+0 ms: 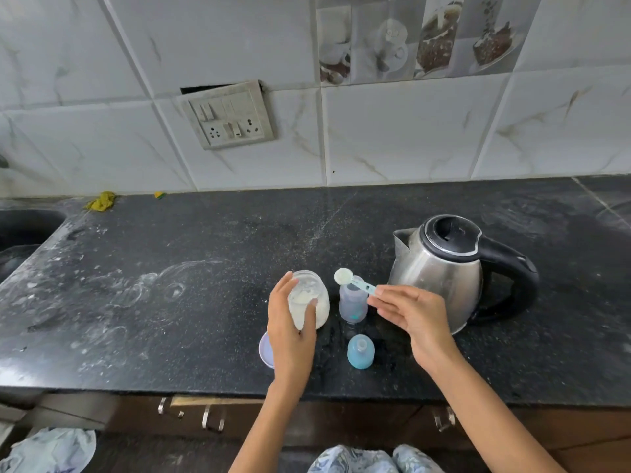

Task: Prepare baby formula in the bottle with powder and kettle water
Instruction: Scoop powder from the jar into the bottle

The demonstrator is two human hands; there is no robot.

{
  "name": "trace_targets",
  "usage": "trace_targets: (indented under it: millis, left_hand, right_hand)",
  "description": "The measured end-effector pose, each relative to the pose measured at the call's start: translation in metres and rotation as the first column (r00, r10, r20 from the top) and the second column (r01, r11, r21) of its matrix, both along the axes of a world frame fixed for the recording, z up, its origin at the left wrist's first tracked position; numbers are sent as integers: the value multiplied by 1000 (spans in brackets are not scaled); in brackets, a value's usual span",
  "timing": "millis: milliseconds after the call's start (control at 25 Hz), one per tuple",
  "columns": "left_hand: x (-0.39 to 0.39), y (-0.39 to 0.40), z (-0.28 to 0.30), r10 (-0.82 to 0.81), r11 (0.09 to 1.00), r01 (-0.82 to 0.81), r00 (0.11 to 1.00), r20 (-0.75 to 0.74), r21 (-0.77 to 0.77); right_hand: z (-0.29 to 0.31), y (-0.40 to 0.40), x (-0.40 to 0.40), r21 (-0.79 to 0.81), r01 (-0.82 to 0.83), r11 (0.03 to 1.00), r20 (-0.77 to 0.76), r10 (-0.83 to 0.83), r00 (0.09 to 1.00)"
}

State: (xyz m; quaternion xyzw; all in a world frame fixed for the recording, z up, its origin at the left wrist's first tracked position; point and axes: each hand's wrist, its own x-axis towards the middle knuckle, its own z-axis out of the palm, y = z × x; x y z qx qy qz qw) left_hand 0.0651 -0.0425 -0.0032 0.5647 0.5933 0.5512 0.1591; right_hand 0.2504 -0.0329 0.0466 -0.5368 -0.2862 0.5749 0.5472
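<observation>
A clear jar of white powder stands open on the black counter, and my left hand wraps around its near side. To its right stands the small clear baby bottle, open at the top. My right hand pinches the handle of a light blue measuring scoop; its bowl, full of powder, hovers just left of the bottle's mouth. The steel kettle with black lid and handle stands to the right of the bottle, spout pointing left. The bottle's blue cap with teat stands in front of the bottle.
A pale purple lid lies by my left wrist, partly hidden. A sink cuts into the counter's far left. A yellow cloth lies by the tiled wall. The counter's front edge has drawers beneath.
</observation>
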Motion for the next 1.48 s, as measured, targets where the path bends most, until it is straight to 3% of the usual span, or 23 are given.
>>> trace_targets:
  millis: [120, 280, 520, 640, 760, 1120, 1200, 1320, 1400, 1480]
  left_hand:
    - [37, -8, -3, -67, 998, 67, 997, 47, 12]
    - [73, -3, -16, -233, 940, 240, 971, 59, -244]
    - [84, 33, -17, -198, 879, 221, 975, 98, -424]
    - [82, 40, -12, -133, 895, 161, 986, 97, -417]
    - [75, 41, -5, -176, 921, 185, 983, 59, -342]
    - [66, 38, 9, -296, 941, 232, 918, -264, -246]
    - [66, 39, 10, -318, 939, 249, 892, -320, -238]
    - [66, 40, 11, -314, 940, 256, 909, -275, -226]
    - [65, 40, 11, -312, 938, 257, 918, -243, -231]
    - [67, 40, 11, -319, 934, 262, 918, -237, -244]
  right_hand:
    - [-3, -15, 16, -1, 103, 995, -49, -103, 993]
    - [-5, -26, 28, -2, 184, 983, -71, -183, 980]
    - [-2, -27, 34, -8, 233, 973, -62, -233, 971]
    - [-2, -27, 36, -1, 233, 972, -59, -233, 971]
    - [-2, -25, 38, 8, 213, 977, -32, -213, 977]
    - [-4, -17, 34, 86, 124, 989, 196, -139, 971]
    - [-3, -14, 33, 185, 97, 978, 408, -166, 898]
    - [0, -10, 33, 368, -125, 922, 780, -232, 581]
    - [1, -6, 36, 338, -297, 893, 902, -217, 373]
    - [5, -2, 37, 188, -447, 874, 980, -141, 137]
